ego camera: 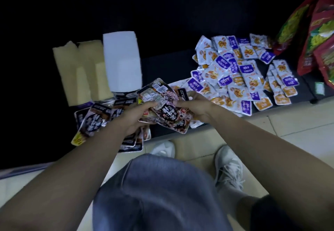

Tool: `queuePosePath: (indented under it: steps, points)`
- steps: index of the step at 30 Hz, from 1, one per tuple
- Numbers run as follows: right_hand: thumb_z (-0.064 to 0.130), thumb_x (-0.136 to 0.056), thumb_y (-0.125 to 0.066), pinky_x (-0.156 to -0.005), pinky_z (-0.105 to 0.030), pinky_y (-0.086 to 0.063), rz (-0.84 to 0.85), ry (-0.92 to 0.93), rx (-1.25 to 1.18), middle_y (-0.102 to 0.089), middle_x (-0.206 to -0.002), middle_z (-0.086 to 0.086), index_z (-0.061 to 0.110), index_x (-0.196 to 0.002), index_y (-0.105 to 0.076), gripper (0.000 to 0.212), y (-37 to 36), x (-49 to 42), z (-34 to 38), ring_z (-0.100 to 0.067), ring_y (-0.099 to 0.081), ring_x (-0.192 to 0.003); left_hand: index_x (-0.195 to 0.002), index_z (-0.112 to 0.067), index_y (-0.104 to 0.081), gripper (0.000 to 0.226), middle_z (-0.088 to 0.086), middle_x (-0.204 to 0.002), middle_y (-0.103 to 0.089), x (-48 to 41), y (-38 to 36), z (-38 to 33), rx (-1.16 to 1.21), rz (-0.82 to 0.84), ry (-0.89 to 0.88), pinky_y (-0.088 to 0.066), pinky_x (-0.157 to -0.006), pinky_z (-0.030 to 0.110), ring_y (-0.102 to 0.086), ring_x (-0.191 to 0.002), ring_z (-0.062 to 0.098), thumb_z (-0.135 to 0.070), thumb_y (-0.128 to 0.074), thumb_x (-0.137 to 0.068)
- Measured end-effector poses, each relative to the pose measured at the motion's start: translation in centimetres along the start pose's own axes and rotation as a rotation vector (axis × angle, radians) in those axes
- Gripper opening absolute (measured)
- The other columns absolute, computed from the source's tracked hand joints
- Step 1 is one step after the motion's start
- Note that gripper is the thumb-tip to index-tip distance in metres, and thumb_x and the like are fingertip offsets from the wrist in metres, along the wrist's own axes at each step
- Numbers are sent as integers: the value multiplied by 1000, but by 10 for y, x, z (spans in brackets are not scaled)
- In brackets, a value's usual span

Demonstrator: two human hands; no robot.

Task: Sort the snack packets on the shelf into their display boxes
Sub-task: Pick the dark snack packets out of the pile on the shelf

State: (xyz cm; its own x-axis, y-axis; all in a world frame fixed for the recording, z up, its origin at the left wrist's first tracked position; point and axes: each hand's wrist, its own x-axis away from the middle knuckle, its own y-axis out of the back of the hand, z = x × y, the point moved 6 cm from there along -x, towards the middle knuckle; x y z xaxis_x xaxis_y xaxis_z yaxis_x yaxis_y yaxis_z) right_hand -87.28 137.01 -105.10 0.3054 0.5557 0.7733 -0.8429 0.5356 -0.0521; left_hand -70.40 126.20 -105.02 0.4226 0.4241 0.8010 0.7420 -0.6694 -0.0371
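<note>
My left hand [134,117] and my right hand [194,106] both grip a fanned stack of black snack packets [162,104] above the front edge of the dark shelf [162,64]. More black packets [97,120] lie in a loose heap under and to the left of my left hand. A wide spread of silver, purple and orange packets [235,75] covers the shelf to the right. Behind the black heap stands an open display box with cream flaps [79,71] and a white flap [122,60].
Large red and yellow snack bags [316,37] lean at the far right of the shelf. Below the shelf edge is a pale tiled floor [271,127] with my white shoes [229,167] and my grey-clad knee [159,191].
</note>
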Motion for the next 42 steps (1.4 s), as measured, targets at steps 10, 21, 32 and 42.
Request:
queuePosePath:
  steps: [10,21,32,42]
  points:
    - [16,-77,-83,-102,-29,-41,168,89,296,-49,-136,0,13,-142,-38,79,-120,-9,-4,-19,-50,-123,-119,-10,-57,68,13,-108,-68,49,137,29,-278,-511,-122,-58,-82,44,-67,-87,27,-54,-79,-71]
    - [7,-82,-74,-107,-44,-42,65,305,408,-43,-143,-11,7,-143,-30,75,-169,-14,4,-27,-46,-131,-154,-30,-23,84,9,-154,-5,44,125,40,-843,-453,-219,-22,-117,35,-12,-143,31,-41,-71,-86]
    - [21,-94,-63,-109,-31,-37,198,268,619,-46,-144,-9,11,-146,-40,57,-133,-15,13,-22,-47,-130,-152,-35,-27,54,2,-164,-7,33,103,20,-1287,-353,-314,-8,-120,46,2,-150,23,-47,-38,-101]
    - [11,-94,-59,-77,-26,-48,-38,259,744,-63,-120,-11,9,-120,-63,26,5,-6,51,-25,-63,-102,-132,-12,-59,40,18,-140,-46,29,2,-52,-1273,-298,-743,-29,-110,41,-37,-133,35,-18,-60,-93]
